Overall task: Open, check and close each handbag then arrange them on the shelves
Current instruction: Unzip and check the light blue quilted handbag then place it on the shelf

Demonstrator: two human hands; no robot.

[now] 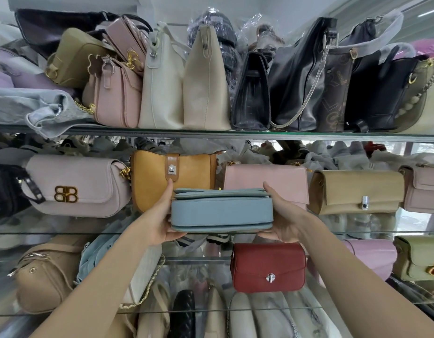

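I hold a light blue handbag (pixel 222 212) between both hands, level with the middle glass shelf (pixel 64 232). Its bottom faces me and its flap looks shut. My left hand (pixel 162 222) grips its left end, thumb up along the side. At the other end, my right hand (pixel 283 220) clasps it the same way. The bag hangs in front of a mustard bag with a silver clasp (pixel 171 178) and a pink flap bag (pixel 267 181), both standing on that shelf.
The top shelf (pixel 235 135) is packed with cream, pink, olive and black bags. On the middle shelf also stand a pale pink bag with a gold logo (pixel 77 186) and a tan bag (pixel 356 191). Below are a red bag (pixel 268 267), a tan one (pixel 44 272) and an olive one (pixel 418 258).
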